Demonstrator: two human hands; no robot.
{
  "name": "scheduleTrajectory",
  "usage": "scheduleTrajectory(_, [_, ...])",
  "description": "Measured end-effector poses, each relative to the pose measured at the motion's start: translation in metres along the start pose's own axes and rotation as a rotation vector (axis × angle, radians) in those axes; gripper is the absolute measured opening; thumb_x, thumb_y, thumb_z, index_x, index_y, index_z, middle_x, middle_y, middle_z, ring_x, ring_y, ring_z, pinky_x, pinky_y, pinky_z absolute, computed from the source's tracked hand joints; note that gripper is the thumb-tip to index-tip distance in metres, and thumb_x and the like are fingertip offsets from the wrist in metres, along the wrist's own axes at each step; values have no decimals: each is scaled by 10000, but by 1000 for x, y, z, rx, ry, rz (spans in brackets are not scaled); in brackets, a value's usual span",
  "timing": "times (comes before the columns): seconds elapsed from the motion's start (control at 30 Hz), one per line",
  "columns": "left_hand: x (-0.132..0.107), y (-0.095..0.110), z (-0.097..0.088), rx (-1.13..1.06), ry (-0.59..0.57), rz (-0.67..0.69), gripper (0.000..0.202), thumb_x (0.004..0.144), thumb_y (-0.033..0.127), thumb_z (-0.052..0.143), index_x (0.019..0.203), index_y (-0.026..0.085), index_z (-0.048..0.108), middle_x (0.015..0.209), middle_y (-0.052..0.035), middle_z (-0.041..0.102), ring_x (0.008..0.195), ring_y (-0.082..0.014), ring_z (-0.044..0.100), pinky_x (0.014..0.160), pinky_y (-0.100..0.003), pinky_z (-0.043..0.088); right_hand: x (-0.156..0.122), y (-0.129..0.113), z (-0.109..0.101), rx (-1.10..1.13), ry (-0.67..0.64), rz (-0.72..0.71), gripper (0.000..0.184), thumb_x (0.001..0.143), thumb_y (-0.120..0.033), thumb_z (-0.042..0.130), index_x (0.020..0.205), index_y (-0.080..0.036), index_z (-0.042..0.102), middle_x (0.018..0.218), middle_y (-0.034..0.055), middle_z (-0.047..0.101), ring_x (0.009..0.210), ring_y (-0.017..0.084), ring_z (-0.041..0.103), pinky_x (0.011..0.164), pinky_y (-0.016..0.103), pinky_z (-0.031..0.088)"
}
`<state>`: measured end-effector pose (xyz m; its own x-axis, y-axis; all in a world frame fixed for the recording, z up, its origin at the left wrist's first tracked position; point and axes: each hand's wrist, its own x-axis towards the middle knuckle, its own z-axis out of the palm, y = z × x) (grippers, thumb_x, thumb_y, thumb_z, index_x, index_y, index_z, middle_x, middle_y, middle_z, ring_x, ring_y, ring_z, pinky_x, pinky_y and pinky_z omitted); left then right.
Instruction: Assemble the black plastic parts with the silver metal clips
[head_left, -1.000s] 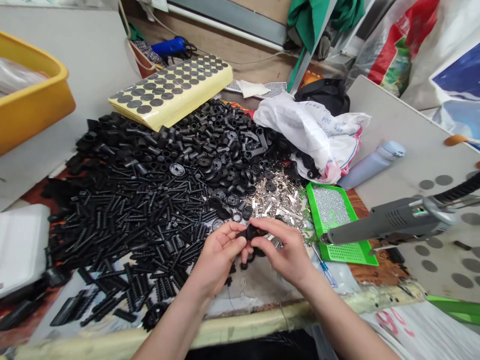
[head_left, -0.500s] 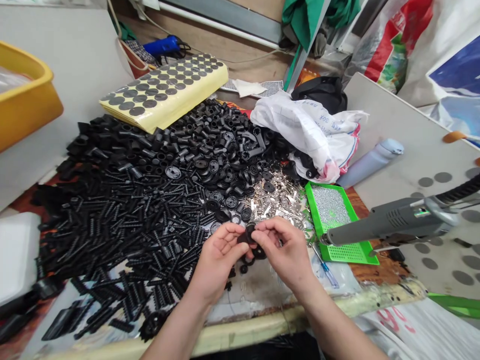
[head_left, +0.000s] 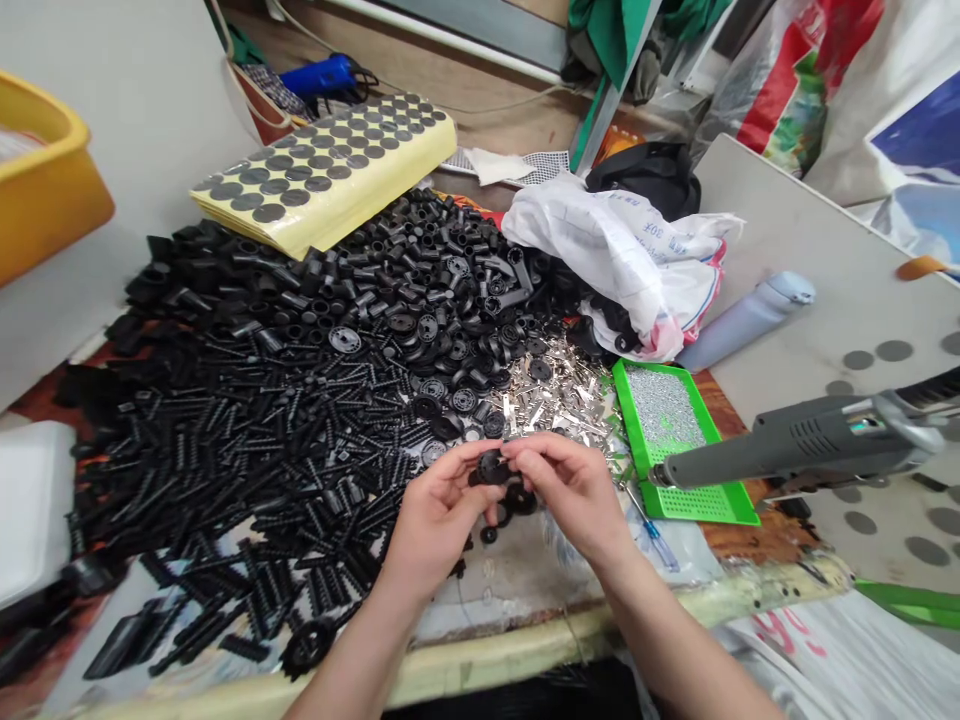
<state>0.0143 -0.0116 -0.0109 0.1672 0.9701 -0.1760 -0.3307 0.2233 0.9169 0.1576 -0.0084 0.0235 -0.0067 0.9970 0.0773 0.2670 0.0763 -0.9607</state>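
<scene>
My left hand [head_left: 448, 510] pinches a small round black plastic part [head_left: 491, 466] between thumb and fingers, above the front of the bench. From the other side, my right hand [head_left: 566, 490] has thumb and fingertips closed at the same part's edge; whether they hold a second small piece is hidden. Just below the fingers lie a few black rings [head_left: 519, 498]. Behind my hands are round black discs [head_left: 463, 400] and a heap of small shiny metal strips [head_left: 559, 395]. A large pile of black ribbed plastic pieces [head_left: 300, 420] spreads to the left.
At right, a grey electric screwdriver [head_left: 780, 445] extends over a green tray [head_left: 694, 500] of small metal parts; a blue-handled screwdriver [head_left: 656, 540] lies beside it. Round-sticker sheets [head_left: 322, 170] rest on the pile. A white bag [head_left: 615, 255], a bottle [head_left: 750, 320] and a yellow bin [head_left: 52, 190] stand around.
The black part has turned in my fingers, so its round face shows more. My right fingers have shifted slightly at its edge. The whole view has moved a little.
</scene>
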Motion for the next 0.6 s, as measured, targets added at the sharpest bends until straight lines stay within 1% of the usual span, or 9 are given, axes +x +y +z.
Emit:
scheduleTrajectory(0.1, [0,2,0,36,17,-4,324,703,150,633,1026,169,650,570,41,618,488,-112,570,518,-227,465,1,-1,-2,-86,56,-10,152,797,-276,592,713,-188,682,709,26,669,598,130,587,535,232,475])
scheduleTrajectory(0.2, [-1,3,2,84,50,-24,326,681,146,633,1005,162,666,528,49,600,465,-112,553,477,-214,444,2,-1,0,-156,51,5,158,768,-280,613,654,-183,660,659,15,639,564,119,553,525,227,449])
scheduleTrajectory(0.27, [-2,2,4,128,83,-23,332,663,139,640,991,166,680,589,31,644,453,-105,542,443,-208,425,4,0,3,-145,34,61,138,729,-292,651,646,-182,657,639,8,634,535,112,534,511,226,439])
scheduleTrajectory(0.37, [-2,0,5,212,135,13,330,649,132,649,972,175,704,734,-5,706,458,-98,543,412,-205,406,6,5,4,-67,-13,193,132,684,-301,681,642,-179,648,598,-4,626,506,109,532,495,226,438])
scheduleTrajectory(0.47, [-1,-1,5,243,135,18,324,641,135,660,957,177,716,768,-14,718,453,-98,537,410,-207,409,8,8,4,5,-61,270,125,683,-289,672,647,-174,638,589,-9,625,500,106,539,492,222,440])
scheduleTrajectory(0.53, [-1,-2,4,236,121,6,316,636,143,670,947,174,717,769,-16,722,448,-96,531,424,-212,423,9,10,2,12,-76,257,106,688,-271,664,659,-174,635,601,-12,627,509,105,541,500,219,444])
scheduleTrajectory(0.6, [0,-1,3,224,103,-12,313,635,150,669,944,168,714,730,-6,713,443,-93,524,435,-213,431,9,11,1,-20,-96,206,73,701,-242,649,675,-176,635,613,-13,628,521,105,542,502,214,444])
